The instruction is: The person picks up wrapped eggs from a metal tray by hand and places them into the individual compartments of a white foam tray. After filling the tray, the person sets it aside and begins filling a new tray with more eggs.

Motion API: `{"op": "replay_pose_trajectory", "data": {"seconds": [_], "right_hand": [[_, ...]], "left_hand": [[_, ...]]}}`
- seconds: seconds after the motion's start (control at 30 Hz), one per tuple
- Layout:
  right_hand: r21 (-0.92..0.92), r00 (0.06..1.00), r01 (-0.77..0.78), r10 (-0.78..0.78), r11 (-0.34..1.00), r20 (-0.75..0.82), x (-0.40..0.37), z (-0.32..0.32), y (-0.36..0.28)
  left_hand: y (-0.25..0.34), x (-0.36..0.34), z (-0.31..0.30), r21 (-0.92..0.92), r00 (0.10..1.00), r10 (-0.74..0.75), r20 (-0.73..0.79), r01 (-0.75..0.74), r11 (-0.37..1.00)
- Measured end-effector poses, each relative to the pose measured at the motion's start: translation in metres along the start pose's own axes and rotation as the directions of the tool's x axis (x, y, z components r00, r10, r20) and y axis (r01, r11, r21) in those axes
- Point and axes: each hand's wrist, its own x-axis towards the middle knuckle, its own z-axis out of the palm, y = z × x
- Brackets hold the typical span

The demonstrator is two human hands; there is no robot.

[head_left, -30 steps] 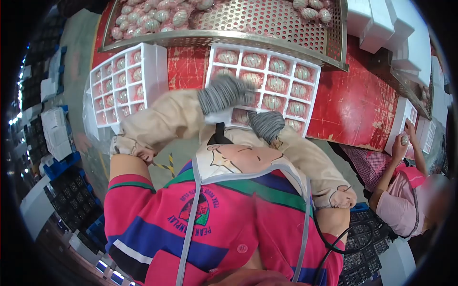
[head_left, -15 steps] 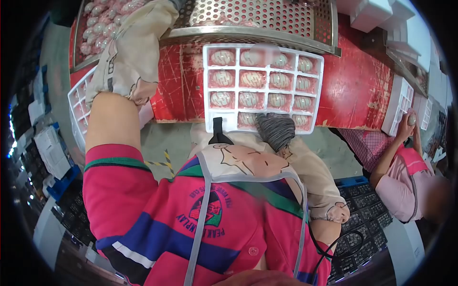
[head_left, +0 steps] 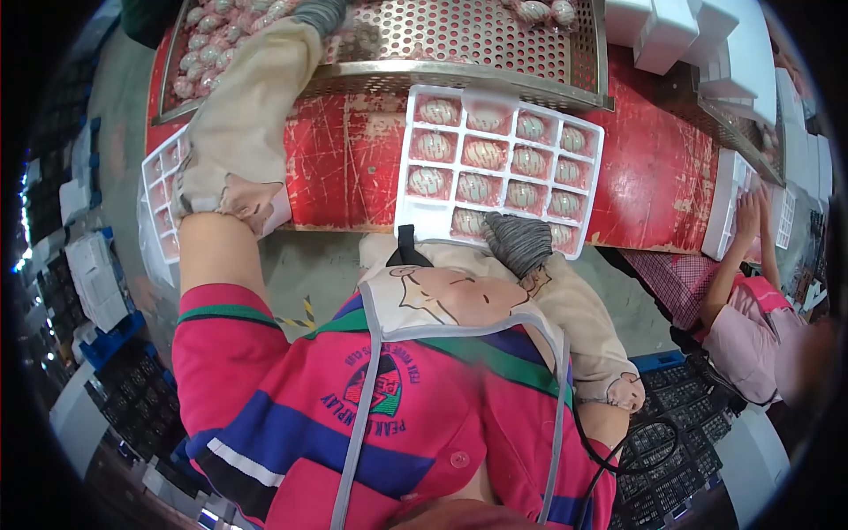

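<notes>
In the head view, my right hand, in a grey knit glove, is closed on the near edge of a white compartment tray, fingers pressed together. It covers one cell of the near row. Film-wrapped eggs with printing sit in the tray's other visible cells, on pink lining; the near-left cell holds none. My left hand, also grey-gloved, reaches over a perforated metal tray at the top. The frame's edge cuts off its fingers, so its grip is hidden.
Wrapped eggs pile up at the metal tray's left. Another filled white tray stands under my left forearm. The red table is scratched. At the right, a co-worker's hands are at a white tray, below stacked white boxes.
The white tray has turned slightly clockwise, with my right hand still on its edge. My left hand shows more at the top. The co-worker's hands have moved from an egg to their tray.
</notes>
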Motion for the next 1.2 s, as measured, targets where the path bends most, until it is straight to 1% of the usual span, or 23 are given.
{"op": "replay_pose_trajectory", "data": {"seconds": [0.2,0.27,0.3,0.33,0.4,0.5,0.53,0.57,0.6,0.63,0.67,0.7,0.73,0.77,0.8,0.87,0.93,1.0,1.03,1.07,1.13,1.17,1.2], "right_hand": [[0.037,0.995,0.044,-0.040,0.998,-0.097,-0.003,0.006,0.006],[0.073,0.985,0.076,-0.064,0.994,-0.157,-0.004,0.009,0.010],[0.100,0.977,0.096,-0.075,0.990,-0.198,-0.005,0.011,0.011],[0.137,0.965,0.123,-0.086,0.983,-0.249,-0.006,0.013,0.012],[0.254,0.945,0.152,-0.066,0.955,-0.319,-0.012,0.010,0.010],[0.503,0.968,0.086,0.047,0.860,-0.245,-0.015,-0.025,-0.018],[0.502,0.969,0.084,0.047,0.861,-0.244,-0.011,-0.036,-0.032],[0.394,0.965,0.158,-0.058,0.906,-0.254,-0.005,-0.046,-0.046],[0.279,0.953,0.238,-0.170,0.930,-0.249,0.001,-0.051,-0.055],[0.049,0.791,0.426,-0.346,0.903,-0.505,0.018,-0.035,-0.056],[0.043,0.786,0.433,-0.354,0.900,-0.506,0.021,-0.022,-0.055],[0.070,0.927,0.304,-0.278,0.950,-0.250,0.024,-0.019,-0.061],[0.060,0.986,0.163,-0.165,0.985,0.032,0.023,-0.016,-0.066],[0.058,0.979,0.202,-0.203,0.978,0.009,0.025,-0.017,-0.067],[0.058,0.980,0.199,-0.200,0.978,0.014,0.028,-0.014,-0.068],[-0.067,0.985,0.164,-0.161,0.984,0.055,0.030,-0.005,-0.069],[-0.086,0.976,0.215,-0.216,0.973,-0.002,0.034,0.008,-0.065],[-0.179,0.975,0.223,-0.215,0.958,0.063,0.044,0.022,-0.062],[-0.384,0.970,0.171,-0.223,0.908,-0.095,0.048,0.053,-0.058],[-0.381,0.970,0.169,-0.221,0.909,-0.098,0.052,0.052,-0.062],[-0.444,0.985,0.109,-0.157,0.889,-0.073,0.047,0.047,-0.071],[-0.298,0.986,0.166,-0.152,0.940,0.069,0.045,0.017,-0.080],[-0.300,0.986,0.168,-0.154,0.939,0.070,0.046,0.016,-0.079]], "left_hand": [[0.044,-0.110,0.020,-0.368,0.987,-0.113,0.110,0.146,0.918],[0.046,-0.164,0.049,-0.452,0.962,-0.206,0.181,0.267,0.851],[0.036,-0.193,0.072,-0.488,0.967,-0.182,0.180,0.249,0.837],[0.020,-0.226,0.097,-0.611,0.960,-0.212,0.181,0.278,0.741],[0.021,-0.279,0.140,-0.575,0.869,-0.429,0.246,0.488,0.657],[-0.002,-0.328,0.178,-0.482,0.848,-0.478,0.227,0.524,0.702],[-0.006,-0.333,0.182,-0.187,0.975,-0.215,0.055,0.221,0.957],[-0.007,-0.336,0.185,0.175,0.993,0.121,-0.013,-0.117,0.978],[-0.004,-0.339,0.185,0.173,0.992,0.121,-0.025,-0.115,0.978],[0.001,-0.340,0.182,0.163,1.000,0.007,0.013,-0.009,0.987],[0.006,-0.340,0.177,0.159,0.993,-0.106,0.054,0.096,0.983],[0.011,-0.337,0.173,0.160,0.993,-0.105,0.051,0.096,0.982],[0.016,-0.334,0.169,0.280,0.984,-0.142,0.110,0.106,0.954],[0.018,-0.332,0.167,0.394,0.969,-0.186,0.165,0.108,0.913],[0.016,-0.330,0.168,0.390,0.968,-0.187,0.168,0.109,0.914],[0.010,-0.324,0.170,0.492,0.921,-0.267,0.283,0.099,0.865],[0.007,-0.321,0.175,0.537,0.931,-0.217,0.294,0.026,0.843],[0.010,-0.316,0.182,0.760,0.870,-0.314,0.380,-0.101,0.642],[0.001,-0.314,0.184,0.743,0.861,-0.313,0.402,-0.106,0.661],[-0.002,-0.311,0.181,0.744,0.860,-0.313,0.404,-0.109,0.659],[-0.007,-0.312,0.182,0.721,0.848,-0.277,0.451,-0.163,0.674],[-0.013,-0.307,0.185,0.744,0.786,-0.365,0.498,-0.171,0.647],[-0.009,-0.306,0.185,0.744,0.787,-0.365,0.496,-0.169,0.647]]}}
